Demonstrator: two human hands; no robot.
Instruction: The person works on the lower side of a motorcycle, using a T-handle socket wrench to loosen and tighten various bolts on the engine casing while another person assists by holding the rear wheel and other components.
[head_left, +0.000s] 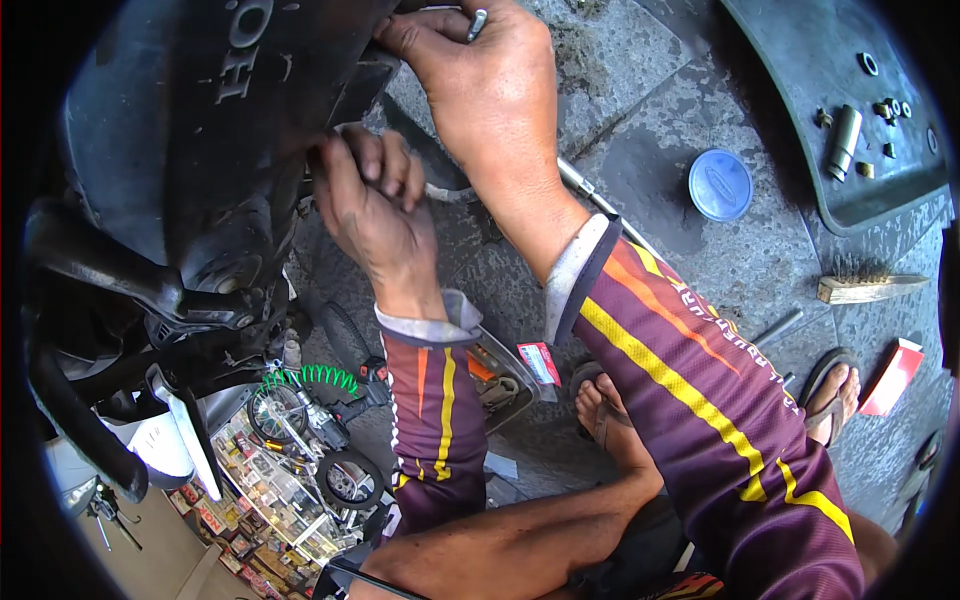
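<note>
My right hand (490, 105) is closed near the top, thumb and fingers at the edge of a dark motorcycle body panel (175, 130). A short silver metal piece (478, 25) sticks up among its fingers; whether it grips this is unclear. Lower and to the left, my left hand (370, 210) has its fingers curled against the underside of the same panel; what they hold there is hidden. A pale hose-like piece (445, 192) shows beside it. A long metal bar (580, 180) lies on the paving behind my right wrist.
Right: a black tray (820, 200) with small metal parts, a blue round lid (720, 185), a wire brush (855, 290), a red-and-white box (890, 376). Below the hands: a tool tray (505, 400), a small red-white packet (538, 362) and my sandalled feet. Lower left: green coiled hose (305, 376), wheels, shelved goods.
</note>
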